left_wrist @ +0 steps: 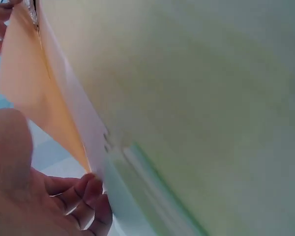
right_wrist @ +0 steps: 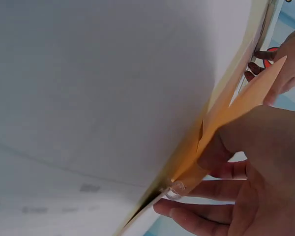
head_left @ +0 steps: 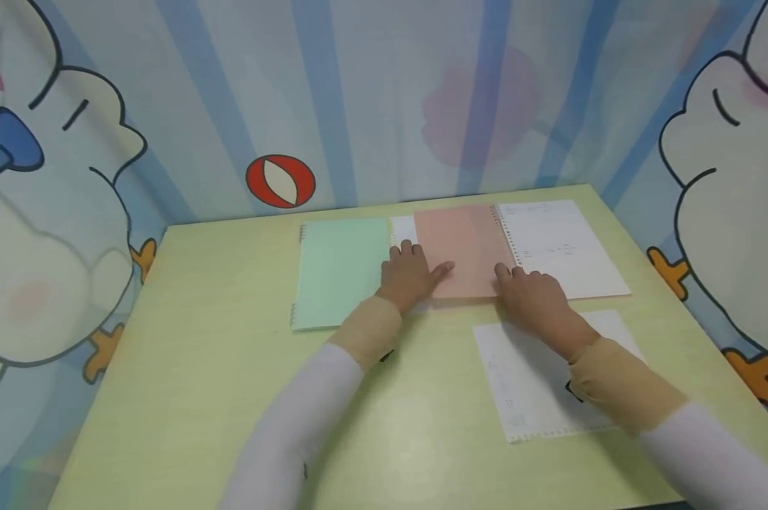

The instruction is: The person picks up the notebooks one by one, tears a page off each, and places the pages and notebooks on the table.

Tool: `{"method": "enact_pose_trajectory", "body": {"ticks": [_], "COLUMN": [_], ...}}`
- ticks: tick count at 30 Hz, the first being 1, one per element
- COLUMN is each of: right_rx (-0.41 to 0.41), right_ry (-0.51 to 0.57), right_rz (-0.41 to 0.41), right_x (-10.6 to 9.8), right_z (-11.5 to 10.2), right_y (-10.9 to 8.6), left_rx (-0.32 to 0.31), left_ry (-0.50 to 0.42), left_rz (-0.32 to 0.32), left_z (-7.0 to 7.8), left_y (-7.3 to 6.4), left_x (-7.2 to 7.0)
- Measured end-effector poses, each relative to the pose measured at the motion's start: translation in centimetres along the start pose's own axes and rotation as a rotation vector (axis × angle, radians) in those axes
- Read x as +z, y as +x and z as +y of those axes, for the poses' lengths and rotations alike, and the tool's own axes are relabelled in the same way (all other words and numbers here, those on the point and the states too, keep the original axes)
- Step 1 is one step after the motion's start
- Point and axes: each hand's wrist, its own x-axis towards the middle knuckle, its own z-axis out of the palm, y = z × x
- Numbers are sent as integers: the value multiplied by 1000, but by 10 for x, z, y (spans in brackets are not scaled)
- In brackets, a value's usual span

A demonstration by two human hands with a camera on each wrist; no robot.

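Observation:
A spiral notebook [head_left: 463, 248] with a pink cover lies folded out to the left of its coil, its white page [head_left: 559, 244] on the right. My left hand [head_left: 412, 273] rests at the pink cover's left side, fingers spread over a white strip and thumb over the pink. At the lower end of the coil, my right hand [head_left: 533, 301] pinches the cover's near edge. In the right wrist view the thumb is against the orange-looking cover [right_wrist: 255, 93], with fingers by the coil [right_wrist: 175, 190]. A green notebook [head_left: 342, 273] lies just left of my left hand.
A loose white sheet [head_left: 505, 382] with a torn perforated edge lies under my right forearm. The pale wooden table [head_left: 199, 354] meets a cartoon-printed curtain [head_left: 371, 106] at its back and sides.

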Motion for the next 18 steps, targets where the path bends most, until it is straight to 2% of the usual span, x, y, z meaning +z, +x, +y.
{"method": "enact_pose_trajectory", "body": {"ticks": [3, 6, 9, 11, 13, 14, 16, 18], "right_rx": [62, 100, 128, 139, 158, 169, 197, 234], "right_ry": [47, 91, 122, 154, 207, 237, 306, 379], "right_rz": [46, 70, 79, 70, 32, 2, -62, -95], "right_x": [4, 8, 11, 11, 7, 4, -2, -9], "right_z": [1, -3, -4, -3, -1, 0, 2, 4], "right_y": [-4, -3, -2, -1, 1, 1, 3, 4], "left_rx": [-21, -38, -18, -10, 5, 11, 31, 66], "left_ry": [-72, -206, -441, -629, -787, -837, -904, -932], "left_rz": [17, 14, -22, -22, 5, 32, 97, 150], "left_z": [2, 0, 2, 4, 9, 13, 23, 36], "left_y": [5, 9, 11, 13, 14, 15, 14, 12], "left_x": [-4, -10, -13, -14, -17, -18, -24, -30]}}
